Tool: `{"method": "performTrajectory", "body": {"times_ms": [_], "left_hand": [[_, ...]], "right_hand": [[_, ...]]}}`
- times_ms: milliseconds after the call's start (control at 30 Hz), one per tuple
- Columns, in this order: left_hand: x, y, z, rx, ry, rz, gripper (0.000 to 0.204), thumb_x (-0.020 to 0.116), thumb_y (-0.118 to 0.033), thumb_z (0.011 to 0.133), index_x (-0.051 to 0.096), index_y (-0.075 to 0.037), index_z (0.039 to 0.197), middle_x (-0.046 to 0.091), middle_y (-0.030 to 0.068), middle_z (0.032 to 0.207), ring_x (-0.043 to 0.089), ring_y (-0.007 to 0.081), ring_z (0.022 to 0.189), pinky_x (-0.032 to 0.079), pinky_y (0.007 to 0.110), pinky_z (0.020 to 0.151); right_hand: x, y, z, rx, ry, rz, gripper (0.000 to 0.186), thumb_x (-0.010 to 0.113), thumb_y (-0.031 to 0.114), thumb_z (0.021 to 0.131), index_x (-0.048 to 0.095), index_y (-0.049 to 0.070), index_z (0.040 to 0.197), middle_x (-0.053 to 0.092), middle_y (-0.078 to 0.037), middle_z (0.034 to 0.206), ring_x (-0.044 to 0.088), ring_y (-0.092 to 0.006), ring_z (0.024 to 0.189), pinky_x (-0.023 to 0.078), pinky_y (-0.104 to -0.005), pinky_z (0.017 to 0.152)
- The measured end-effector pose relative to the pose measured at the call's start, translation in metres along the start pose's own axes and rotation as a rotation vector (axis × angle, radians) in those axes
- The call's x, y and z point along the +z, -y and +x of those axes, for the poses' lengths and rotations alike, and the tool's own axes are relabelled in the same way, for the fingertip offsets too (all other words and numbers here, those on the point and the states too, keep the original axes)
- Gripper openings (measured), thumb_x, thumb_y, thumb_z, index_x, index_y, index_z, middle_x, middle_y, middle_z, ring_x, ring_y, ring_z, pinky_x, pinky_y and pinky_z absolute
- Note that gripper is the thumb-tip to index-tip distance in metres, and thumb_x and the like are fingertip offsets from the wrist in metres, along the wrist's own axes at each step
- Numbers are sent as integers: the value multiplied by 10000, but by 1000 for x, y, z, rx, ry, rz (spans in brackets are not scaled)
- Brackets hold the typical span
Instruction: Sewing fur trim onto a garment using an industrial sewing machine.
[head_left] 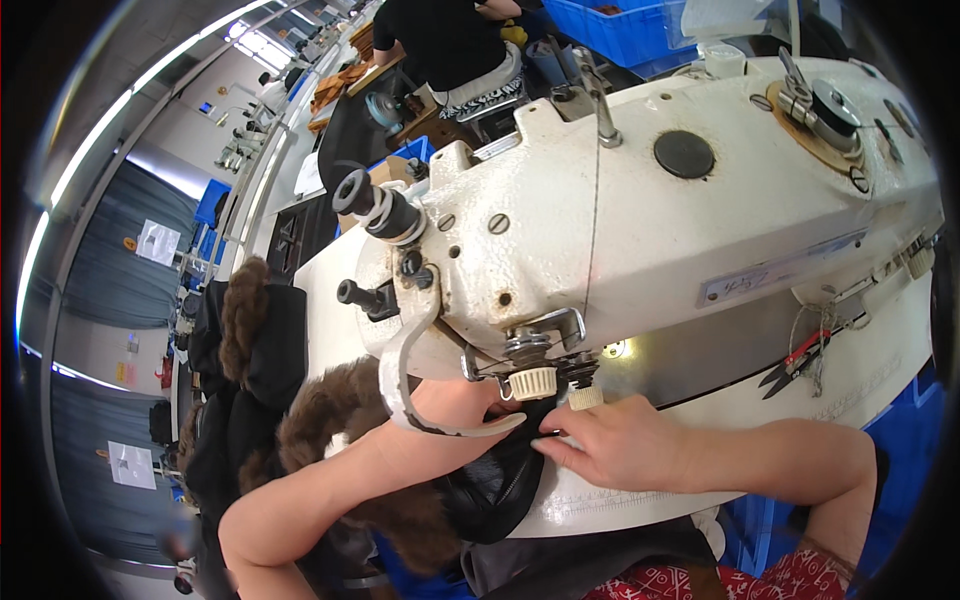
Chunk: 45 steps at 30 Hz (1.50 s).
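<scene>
A white sewing machine (640,210) with worn paint fills the middle and right of the view. Under its needle end lies a black garment (495,490) with brown fur trim (335,405), spreading left and down over the table edge. My right hand (620,440) pinches the black cloth's edge between thumb and fingers, just right of the needle area. My left hand (455,405) reaches in from the left onto the garment, behind the curved lifter lever (400,385) and tension knob (532,383). Most of its fingers are hidden there.
Red-handled snips (800,360) lie on the white table (590,505) at right, beside loose thread. More black, fur-trimmed pieces (250,340) are heaped at left. Blue bins (905,460) stand below right and at the back. Another person (440,50) sits beyond the machine.
</scene>
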<state>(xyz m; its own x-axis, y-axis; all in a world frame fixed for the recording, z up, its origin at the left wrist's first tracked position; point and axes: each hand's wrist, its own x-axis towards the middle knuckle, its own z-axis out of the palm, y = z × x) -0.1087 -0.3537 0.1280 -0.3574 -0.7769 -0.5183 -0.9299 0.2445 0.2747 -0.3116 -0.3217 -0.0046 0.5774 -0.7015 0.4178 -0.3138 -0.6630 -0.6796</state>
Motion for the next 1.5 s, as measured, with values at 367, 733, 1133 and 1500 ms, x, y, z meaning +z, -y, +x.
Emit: {"method": "performTrajectory", "body": {"times_ms": [367,733,1133,1500], "left_hand": [[28,41,18,641,-254,495,233,588,-190,959,588,-80,1164,566,89,700,639,221,600,531,336,487],[0,10,10,108,-3,-26,344,666,-431,963,733,-118,1089,749,34,850,707,118,616,529,252,478],[-8,-9,12,-503,307,-386,420,628,-440,968,725,-122,1225,775,19,898,735,86,692,556,230,540],[1,-10,19,-390,228,-214,317,697,-365,967,720,-65,1067,722,42,778,685,126,585,555,294,564]], "right_hand": [[2,7,-10,-246,33,62,421,717,172,892,659,21,1280,636,-90,1213,694,-193,776,581,-304,587],[-6,13,-18,-229,125,83,503,666,235,891,638,-33,1315,632,-162,1264,704,-195,693,562,-319,513],[-6,11,-19,-221,216,103,569,635,293,919,581,32,1421,583,-191,1365,702,-223,647,586,-340,544],[-5,-3,-4,-138,58,434,409,631,217,955,627,71,1337,676,-144,1224,728,-264,760,589,-362,626]]}}
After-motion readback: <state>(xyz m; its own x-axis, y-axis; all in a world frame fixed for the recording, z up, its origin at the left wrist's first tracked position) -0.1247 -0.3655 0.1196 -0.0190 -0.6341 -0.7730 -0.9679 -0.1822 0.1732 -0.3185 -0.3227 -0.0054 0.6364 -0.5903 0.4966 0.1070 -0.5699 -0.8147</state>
